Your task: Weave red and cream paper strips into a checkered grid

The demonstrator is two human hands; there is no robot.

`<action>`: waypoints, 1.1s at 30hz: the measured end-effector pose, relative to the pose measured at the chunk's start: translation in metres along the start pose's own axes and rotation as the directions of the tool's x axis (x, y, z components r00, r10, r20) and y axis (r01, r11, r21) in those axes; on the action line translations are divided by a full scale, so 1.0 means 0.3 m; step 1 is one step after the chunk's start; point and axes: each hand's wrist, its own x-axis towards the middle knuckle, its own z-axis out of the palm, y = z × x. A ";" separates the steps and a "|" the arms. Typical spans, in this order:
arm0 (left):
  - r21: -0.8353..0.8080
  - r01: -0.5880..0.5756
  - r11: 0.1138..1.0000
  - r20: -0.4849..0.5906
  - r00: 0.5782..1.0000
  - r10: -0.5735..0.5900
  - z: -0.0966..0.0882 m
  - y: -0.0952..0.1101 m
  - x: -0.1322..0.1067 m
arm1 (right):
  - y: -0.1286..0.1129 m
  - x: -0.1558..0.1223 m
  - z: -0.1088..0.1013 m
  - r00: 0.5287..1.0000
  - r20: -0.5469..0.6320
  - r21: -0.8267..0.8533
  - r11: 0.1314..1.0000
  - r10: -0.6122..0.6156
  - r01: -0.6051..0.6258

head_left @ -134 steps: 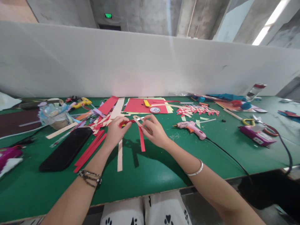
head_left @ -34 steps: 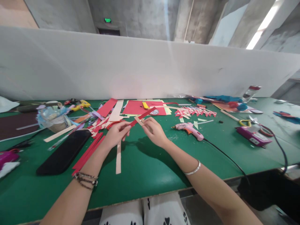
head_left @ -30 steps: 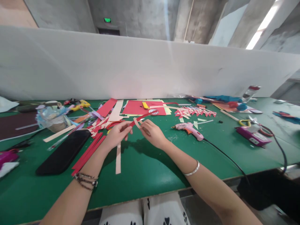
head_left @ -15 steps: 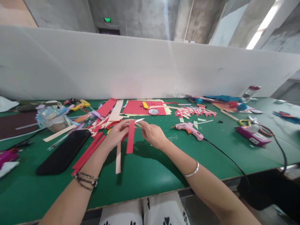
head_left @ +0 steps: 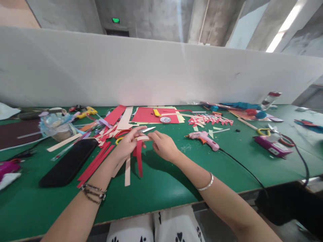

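Note:
Over the green table (head_left: 164,185), my left hand (head_left: 127,144) and my right hand (head_left: 163,145) meet at a small cross of paper strips. A red strip (head_left: 139,161) hangs down from between them, and a cream strip (head_left: 142,138) lies across its top. Both hands pinch these strips with closed fingers. A second cream strip (head_left: 128,171) lies flat on the table just below my left hand. Scissors with red and yellow handles (head_left: 126,132) lie right behind my left hand, blades pointing right.
A black case (head_left: 68,161) and loose red strips (head_left: 94,161) lie to the left. A pink glue gun (head_left: 204,138) with a black cord sits to the right. Red sheets (head_left: 151,115), a woven red-and-cream piece (head_left: 210,119) and craft clutter line the back, before a white partition.
The red strip swung from pointing up and right to hanging straight down between my hands. A cream strip now lies across its top, and both hands dropped slightly toward the table.

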 end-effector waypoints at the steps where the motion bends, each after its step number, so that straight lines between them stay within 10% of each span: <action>1: 0.016 -0.004 1.000 -0.001 1.000 0.004 0.001 0.002 0.000 | -0.003 -0.002 0.004 1.000 0.013 0.027 0.999 0.017 -0.018; 23: 0.159 0.030 0.987 -0.166 0.986 -0.003 -0.001 -0.011 0.005 | -0.004 0.002 0.034 0.954 0.014 0.667 0.708 0.300 -0.232; 33: 0.063 -0.051 0.997 -0.021 0.998 0.052 -0.004 -0.069 0.031 | 0.004 0.006 0.051 0.920 0.063 0.827 0.496 0.387 -0.265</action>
